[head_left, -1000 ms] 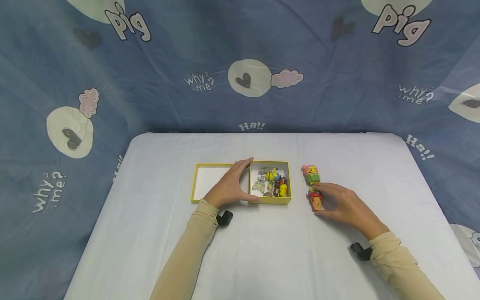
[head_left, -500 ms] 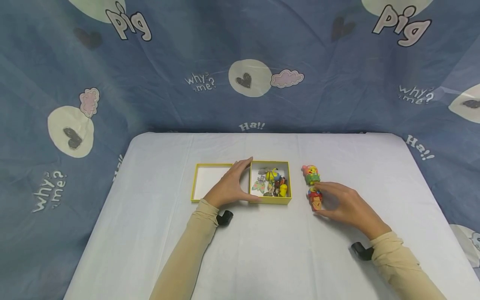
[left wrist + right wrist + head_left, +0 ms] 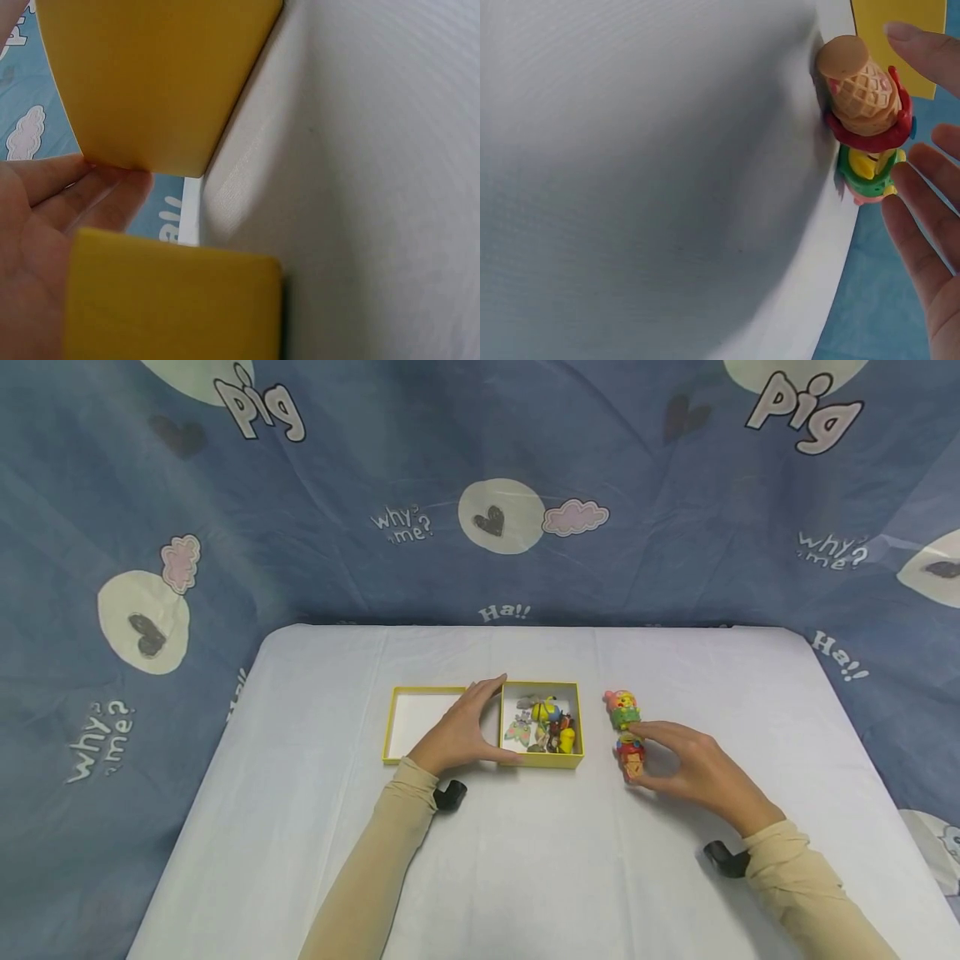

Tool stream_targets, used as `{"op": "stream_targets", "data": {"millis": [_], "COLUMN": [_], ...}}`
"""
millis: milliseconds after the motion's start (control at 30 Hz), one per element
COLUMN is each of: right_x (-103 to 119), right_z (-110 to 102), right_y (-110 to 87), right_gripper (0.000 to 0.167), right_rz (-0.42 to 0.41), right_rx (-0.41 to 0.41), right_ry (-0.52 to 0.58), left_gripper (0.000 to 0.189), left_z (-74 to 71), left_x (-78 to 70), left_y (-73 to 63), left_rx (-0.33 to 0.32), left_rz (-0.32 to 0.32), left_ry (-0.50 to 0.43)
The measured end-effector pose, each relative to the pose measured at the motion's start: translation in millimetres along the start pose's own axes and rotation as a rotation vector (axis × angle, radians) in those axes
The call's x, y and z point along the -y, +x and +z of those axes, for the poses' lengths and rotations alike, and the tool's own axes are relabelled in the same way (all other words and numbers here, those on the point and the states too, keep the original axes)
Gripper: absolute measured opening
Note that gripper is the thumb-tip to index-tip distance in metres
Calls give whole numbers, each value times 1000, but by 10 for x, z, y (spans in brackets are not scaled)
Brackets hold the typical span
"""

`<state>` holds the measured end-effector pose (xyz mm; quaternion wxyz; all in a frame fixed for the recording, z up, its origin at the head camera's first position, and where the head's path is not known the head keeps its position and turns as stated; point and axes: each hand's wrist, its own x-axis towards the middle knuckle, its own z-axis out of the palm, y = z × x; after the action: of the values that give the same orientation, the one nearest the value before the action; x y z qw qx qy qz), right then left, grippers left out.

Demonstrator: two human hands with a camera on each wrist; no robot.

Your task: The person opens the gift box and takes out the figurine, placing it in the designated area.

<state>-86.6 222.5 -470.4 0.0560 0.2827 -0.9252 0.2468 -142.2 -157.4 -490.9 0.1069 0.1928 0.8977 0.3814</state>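
Note:
My left hand (image 3: 467,732) spans the left side of a yellow box (image 3: 542,761), thumb along its front wall and fingertips at its far left corner. Several small toy figures (image 3: 546,713) lie inside the box. In the left wrist view, the fingers (image 3: 124,199) touch the end of the yellow box (image 3: 150,75). To the right, my right hand (image 3: 693,768) is held around a red toy figure (image 3: 631,760) with a waffle-cone base, thumb and fingers spread beside it. A pink, yellow and green toy figure (image 3: 622,708) lies just beyond, in line with the red one.
A shallow yellow-edged lid (image 3: 426,718) with a white inside lies left of the box, partly behind the left hand. All of it lies on a white-covered table (image 3: 525,860). A blue printed cloth (image 3: 360,568) hangs behind the table.
The right hand has shifted very slightly away and its thumb has moved a little at the red figure's base. The left hand, box and figures stay in place.

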Motion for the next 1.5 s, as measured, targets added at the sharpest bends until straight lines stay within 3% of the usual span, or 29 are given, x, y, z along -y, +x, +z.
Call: {"op": "stream_targets", "data": {"millis": [500, 800, 1500], "right_x": [123, 224, 501], "right_z": [-111, -173, -184], "right_y": [180, 368, 813], "right_gripper": [68, 69, 53], "right_rz": [-13, -73, -148], "right_rx": [57, 73, 207], "right_ry": [52, 58, 51], "left_gripper": [132, 132, 132], "left_z": [-5, 8, -8], "left_x": [-5, 18, 11], "left_y": [3, 8, 9], "left_rx": [5, -3, -2], "left_rz": [6, 18, 20], "left_ry": [-3, -12, -4]}}
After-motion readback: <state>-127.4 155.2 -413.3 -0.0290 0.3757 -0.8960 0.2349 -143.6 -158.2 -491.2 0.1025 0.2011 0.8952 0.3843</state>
